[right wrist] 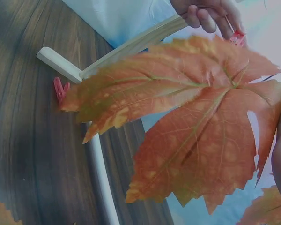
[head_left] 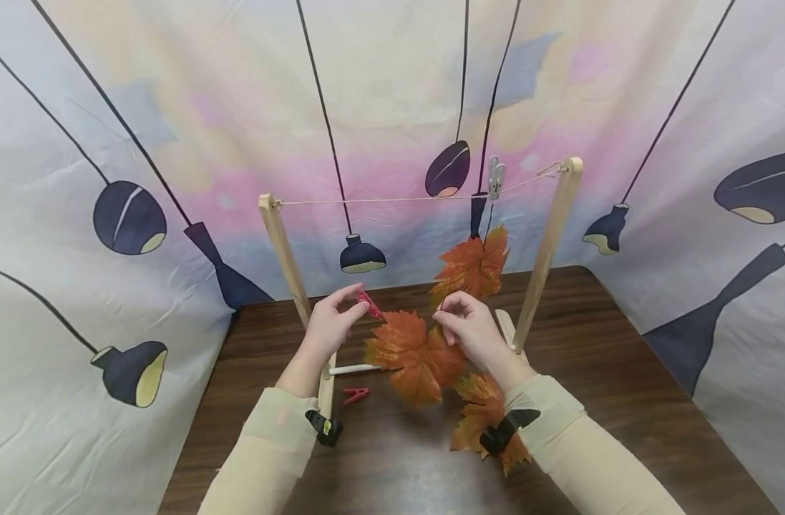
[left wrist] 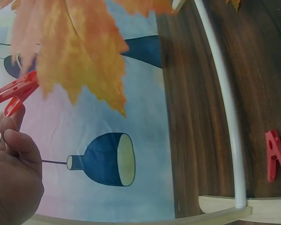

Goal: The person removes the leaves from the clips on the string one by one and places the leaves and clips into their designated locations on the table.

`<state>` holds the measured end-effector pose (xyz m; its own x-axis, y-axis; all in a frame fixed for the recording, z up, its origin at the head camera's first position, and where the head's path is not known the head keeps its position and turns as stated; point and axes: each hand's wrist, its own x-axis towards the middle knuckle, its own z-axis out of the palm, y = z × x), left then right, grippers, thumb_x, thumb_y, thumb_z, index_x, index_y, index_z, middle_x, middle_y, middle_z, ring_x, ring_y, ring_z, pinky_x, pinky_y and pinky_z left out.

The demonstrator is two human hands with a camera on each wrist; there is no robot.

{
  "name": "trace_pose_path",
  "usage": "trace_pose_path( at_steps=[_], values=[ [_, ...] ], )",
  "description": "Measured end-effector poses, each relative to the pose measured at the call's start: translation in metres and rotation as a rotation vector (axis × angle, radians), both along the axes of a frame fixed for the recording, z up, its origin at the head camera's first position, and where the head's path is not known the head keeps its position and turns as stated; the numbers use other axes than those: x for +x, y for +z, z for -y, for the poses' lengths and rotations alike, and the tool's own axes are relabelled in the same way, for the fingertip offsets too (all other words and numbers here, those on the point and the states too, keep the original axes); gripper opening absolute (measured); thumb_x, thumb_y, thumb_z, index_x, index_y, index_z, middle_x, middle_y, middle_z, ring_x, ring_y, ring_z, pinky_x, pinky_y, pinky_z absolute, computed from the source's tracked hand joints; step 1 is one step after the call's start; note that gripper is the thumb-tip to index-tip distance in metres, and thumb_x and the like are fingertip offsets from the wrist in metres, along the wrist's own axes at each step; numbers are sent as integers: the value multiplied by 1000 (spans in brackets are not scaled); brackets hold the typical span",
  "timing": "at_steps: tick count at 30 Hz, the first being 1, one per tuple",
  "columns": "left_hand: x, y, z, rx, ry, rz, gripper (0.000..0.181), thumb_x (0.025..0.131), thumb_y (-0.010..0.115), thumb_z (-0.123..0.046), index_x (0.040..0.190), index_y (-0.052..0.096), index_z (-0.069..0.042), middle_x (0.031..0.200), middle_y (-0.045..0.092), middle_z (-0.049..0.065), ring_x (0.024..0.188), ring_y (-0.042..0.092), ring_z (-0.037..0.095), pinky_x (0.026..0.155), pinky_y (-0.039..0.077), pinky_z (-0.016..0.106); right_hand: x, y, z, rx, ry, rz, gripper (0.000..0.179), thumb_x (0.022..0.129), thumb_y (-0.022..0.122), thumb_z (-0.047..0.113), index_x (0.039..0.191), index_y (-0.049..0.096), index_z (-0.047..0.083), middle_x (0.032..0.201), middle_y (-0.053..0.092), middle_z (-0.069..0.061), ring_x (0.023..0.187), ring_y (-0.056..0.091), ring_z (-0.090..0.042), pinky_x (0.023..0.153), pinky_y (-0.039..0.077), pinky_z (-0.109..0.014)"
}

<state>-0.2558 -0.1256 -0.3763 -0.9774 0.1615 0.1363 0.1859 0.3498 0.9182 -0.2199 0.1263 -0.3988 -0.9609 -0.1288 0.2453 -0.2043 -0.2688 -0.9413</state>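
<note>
head view, left hand point(head_left: 335, 318): thumb and fingers pinched on a red clothespin point(head_left: 371, 304).
head view, right hand point(head_left: 467, 325): fingertips drawn together, holding an orange leaf point(head_left: 418, 354) by its stem end, above the table point(head_left: 611, 400), short of its far edge.
head view, line point(head_left: 379, 200): gray clothespin point(head_left: 496, 179) with hanging leaf point(head_left: 474, 265), toward the table's far right corner.
left wrist view, clothespin tip: at the orange leaf's margin; contact cannot be told.
left wrist view, spare clothespin point(left wrist: 271, 159): on the table, near a white rod point(left wrist: 227, 93).
right wrist view, right hand: mostly cropped; grip unreadable here.
</note>
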Motion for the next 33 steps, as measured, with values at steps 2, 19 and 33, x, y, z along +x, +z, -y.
trace_pose_path(
  at_steps=[2, 19, 33],
  values=[
    [2, -3, 1, -9, 4, 10, 39, 91, 62, -22, 129, 57, -15, 114, 59, 9, 48, 42, 13, 45, 39, 26, 1, -2, 0, -6, 3, 11, 17, 88, 57, -6, 84, 55, 10, 75, 54, -3, 45, 44, -10, 42, 35, -22],
    [6, -31, 4, -90, -69, 69, 43, 90, 64, -22, 132, 54, -18, 118, 59, 5, 44, 39, 14, 43, 38, 27, 4, -25, -13, -111, -27, 32, 24, 90, 53, -8, 82, 58, 14, 80, 59, -1, 47, 44, -7, 44, 37, -17],
    [11, -51, 5, -106, 16, 26, 37, 85, 70, -17, 119, 60, -8, 110, 64, 9, 51, 44, 13, 46, 41, 27, 5, -41, -32, -169, -122, 52, 20, 89, 54, -7, 80, 57, 11, 76, 60, -3, 44, 45, -5, 39, 32, -15]
  ],
)
